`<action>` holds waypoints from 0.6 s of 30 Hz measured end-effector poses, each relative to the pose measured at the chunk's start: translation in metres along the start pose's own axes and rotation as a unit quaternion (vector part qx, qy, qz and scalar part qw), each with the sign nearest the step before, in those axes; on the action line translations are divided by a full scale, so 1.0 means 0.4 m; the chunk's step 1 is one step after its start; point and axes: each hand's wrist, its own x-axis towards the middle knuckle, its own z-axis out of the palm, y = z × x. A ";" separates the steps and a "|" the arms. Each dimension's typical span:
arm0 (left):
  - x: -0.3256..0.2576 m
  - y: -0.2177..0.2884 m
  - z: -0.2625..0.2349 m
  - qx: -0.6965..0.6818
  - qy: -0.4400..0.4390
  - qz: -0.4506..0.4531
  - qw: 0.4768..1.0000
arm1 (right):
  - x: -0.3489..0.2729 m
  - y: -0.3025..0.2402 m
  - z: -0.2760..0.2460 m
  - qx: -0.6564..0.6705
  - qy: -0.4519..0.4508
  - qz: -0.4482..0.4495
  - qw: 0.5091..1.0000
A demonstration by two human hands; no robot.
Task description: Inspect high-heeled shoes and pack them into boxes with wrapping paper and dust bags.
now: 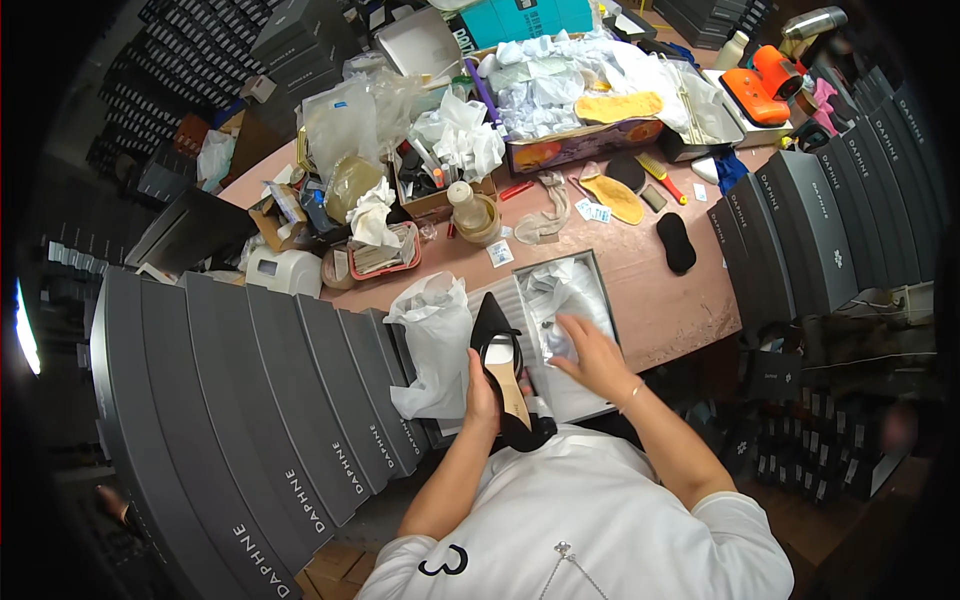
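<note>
A black pointed-toe shoe [510, 388] with a pale insole stands toe-away in front of my chest. My left hand [481, 396] is closed around its left side. Over the open grey shoebox [606, 300] to the right, my right hand [596, 358] has its fingers apart, touching or just above the white tissue paper [565, 284] inside. A small dark item shows in the paper by those fingertips, too small to name. Left of the shoe lies crumpled white tissue paper [430, 340].
Stacked grey shoeboxes flank me on the left [250, 400] and right [800, 225]. On the pink table [665, 315] are a black insole-shaped pad [676, 243], a yellow insole [612, 199], a brush [662, 178], a glue bottle [473, 212] and a paper-filled carton [540, 155].
</note>
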 end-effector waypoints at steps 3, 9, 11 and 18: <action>-0.004 -0.003 0.018 0.002 -0.022 -0.018 1.000 | 0.040 -0.035 -0.001 -0.020 -0.024 -0.105 0.994; -0.028 -0.054 0.037 -0.029 -0.013 -0.019 0.999 | 0.053 -0.029 0.110 -0.111 -0.083 -0.228 0.964; -0.006 -0.042 0.025 -0.006 0.011 0.011 1.000 | 0.050 -0.027 0.090 -0.083 -0.057 -0.211 0.972; 0.030 0.019 0.008 -0.021 0.023 0.023 0.999 | 0.048 -0.044 -0.010 0.005 -0.052 -0.103 0.993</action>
